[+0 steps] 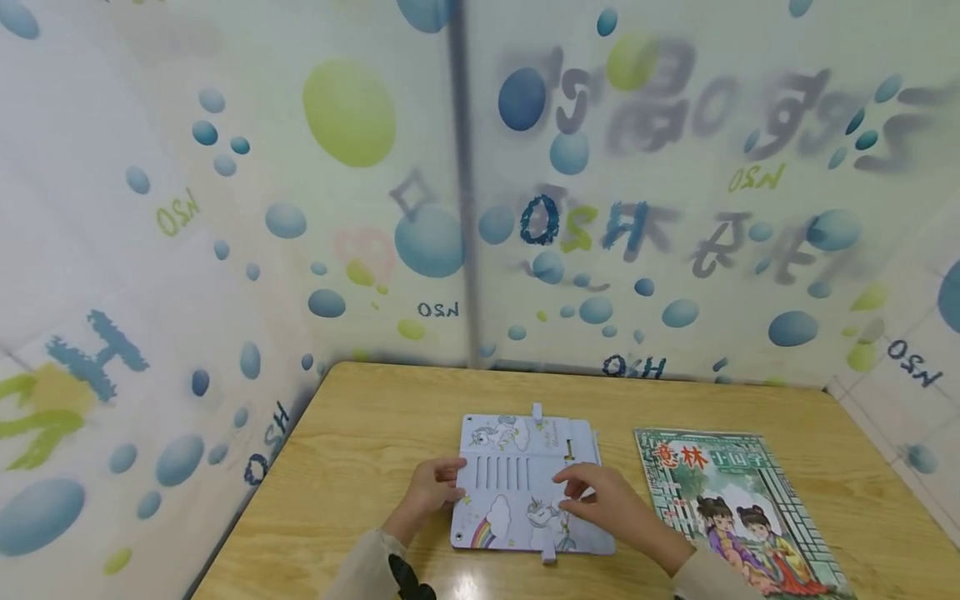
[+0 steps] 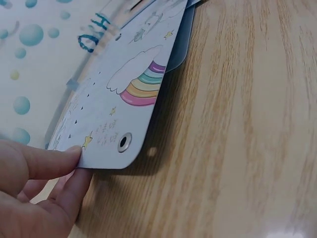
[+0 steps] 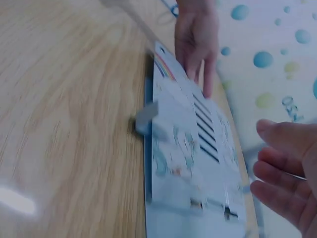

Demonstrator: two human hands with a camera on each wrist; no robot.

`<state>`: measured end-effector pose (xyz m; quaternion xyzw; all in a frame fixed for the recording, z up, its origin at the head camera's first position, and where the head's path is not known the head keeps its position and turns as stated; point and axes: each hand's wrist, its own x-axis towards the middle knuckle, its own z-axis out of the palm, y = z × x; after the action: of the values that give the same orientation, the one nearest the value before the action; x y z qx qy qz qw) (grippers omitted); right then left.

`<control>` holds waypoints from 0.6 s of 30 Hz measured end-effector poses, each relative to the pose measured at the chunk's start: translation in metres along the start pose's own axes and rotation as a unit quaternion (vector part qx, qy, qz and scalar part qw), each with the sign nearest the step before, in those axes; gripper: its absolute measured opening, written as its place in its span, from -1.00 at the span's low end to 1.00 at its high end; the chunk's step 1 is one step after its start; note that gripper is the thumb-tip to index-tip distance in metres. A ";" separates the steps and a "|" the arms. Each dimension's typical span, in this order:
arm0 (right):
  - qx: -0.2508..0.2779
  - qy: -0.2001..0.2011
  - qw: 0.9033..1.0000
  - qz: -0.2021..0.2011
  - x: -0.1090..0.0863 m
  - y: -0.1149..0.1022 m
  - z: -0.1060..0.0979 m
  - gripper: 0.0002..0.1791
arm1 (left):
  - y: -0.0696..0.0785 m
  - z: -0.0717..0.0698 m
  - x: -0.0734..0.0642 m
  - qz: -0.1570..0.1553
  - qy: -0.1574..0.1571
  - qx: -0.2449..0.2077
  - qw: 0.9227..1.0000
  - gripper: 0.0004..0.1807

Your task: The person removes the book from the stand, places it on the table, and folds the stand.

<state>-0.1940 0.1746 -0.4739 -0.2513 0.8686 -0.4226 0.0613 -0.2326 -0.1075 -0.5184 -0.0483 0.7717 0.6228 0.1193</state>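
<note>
A flat white board (image 1: 517,500) printed with unicorns, clouds and a rainbow lies on the table, with a row of slots (image 1: 502,473) across its middle. Small pale tabs stick out at its far edge (image 1: 537,411) and near edge (image 1: 548,550). My left hand (image 1: 431,492) pinches the board's left edge. In the left wrist view the thumb (image 2: 54,161) presses on top, fingers underneath, near a metal eyelet (image 2: 125,142). Over the board's right part hovers my right hand (image 1: 607,500); its fingers (image 3: 277,168) are loosely bent, holding nothing in the right wrist view.
To the right of the board lies a magazine (image 1: 738,500) with two drawn figures on its cover. The wooden table (image 1: 360,433) meets a curtain-like wall (image 1: 420,333) printed with blue and green dots along its back edge.
</note>
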 end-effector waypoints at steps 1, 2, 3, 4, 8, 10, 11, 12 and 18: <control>-0.002 0.016 1.000 0.013 -0.005 0.003 -0.004 -0.77 | -0.001 0.000 0.000 -0.004 0.002 0.000 1.000 -0.50; -0.003 0.034 0.999 0.020 -0.011 0.007 -0.008 -0.78 | -0.001 0.000 0.000 -0.009 0.004 0.000 1.000 -0.50; -0.010 0.052 0.998 0.028 -0.016 0.011 -0.011 -0.80 | -0.001 0.000 0.000 -0.013 0.004 0.000 1.000 -0.50; -0.017 0.068 0.997 0.039 -0.021 0.016 -0.012 -0.82 | -0.002 0.000 0.000 -0.017 0.004 0.000 1.000 -0.49; -0.036 0.111 0.989 0.087 -0.037 0.036 -0.013 -0.83 | -0.002 -0.001 -0.001 -0.024 0.004 0.005 1.000 -0.49; -0.037 0.120 0.986 0.106 -0.042 0.044 -0.011 -0.83 | -0.001 -0.001 -0.002 -0.026 0.004 0.008 1.000 -0.49; -0.037 0.127 0.985 0.110 -0.043 0.048 -0.010 -0.83 | 0.000 -0.001 -0.002 -0.025 0.003 0.007 1.000 -0.49; -0.034 0.132 0.985 0.110 -0.044 0.051 -0.008 -0.83 | 0.000 -0.001 -0.002 -0.026 0.003 0.005 1.000 -0.49; -0.038 0.174 0.980 0.085 -0.045 0.060 0.004 -0.85 | 0.000 -0.001 -0.002 -0.016 -0.001 0.002 1.000 -0.49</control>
<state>-0.1767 0.2245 -0.5269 -0.1015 0.8995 -0.4200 -0.0651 -0.2310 -0.1084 -0.5177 -0.0596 0.7716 0.6197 0.1305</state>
